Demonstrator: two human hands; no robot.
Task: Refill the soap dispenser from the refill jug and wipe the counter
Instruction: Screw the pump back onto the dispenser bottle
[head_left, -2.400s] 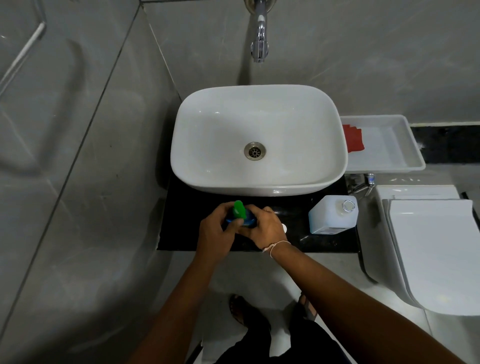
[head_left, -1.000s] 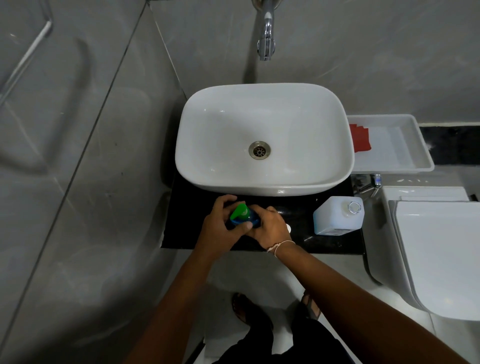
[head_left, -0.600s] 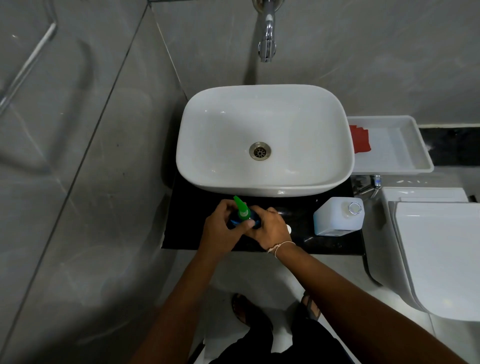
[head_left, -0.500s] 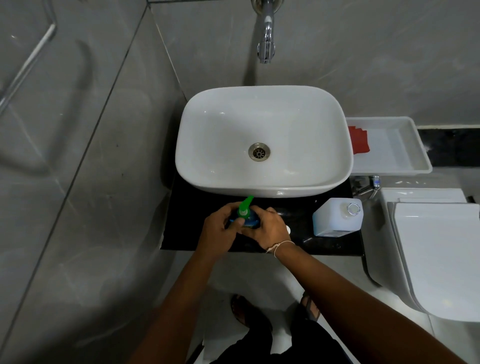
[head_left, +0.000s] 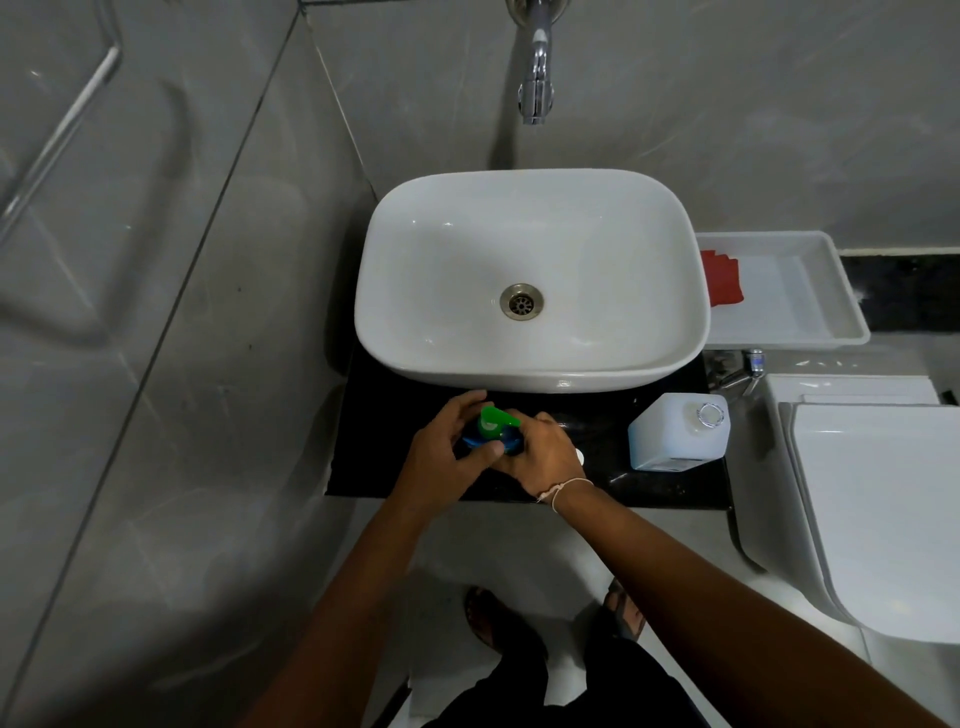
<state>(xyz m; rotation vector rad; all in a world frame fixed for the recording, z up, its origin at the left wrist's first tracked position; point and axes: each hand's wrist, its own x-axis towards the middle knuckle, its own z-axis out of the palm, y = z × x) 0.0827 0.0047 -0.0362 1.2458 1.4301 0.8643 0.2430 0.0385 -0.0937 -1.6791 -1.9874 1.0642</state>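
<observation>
Head view: we grip the soap dispenser with left hand and right hand, just before the sink. Refill jug uncapped beside it; refill stage unclear, wiping undone.

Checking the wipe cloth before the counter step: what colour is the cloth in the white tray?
Red. The cloth shows in the head view, at the tray's left end.

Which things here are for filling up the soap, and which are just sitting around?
For the job: soap dispenser, refill jug, red cloth, black counter.
Just there: sink, tap, white tray, toilet.
</observation>
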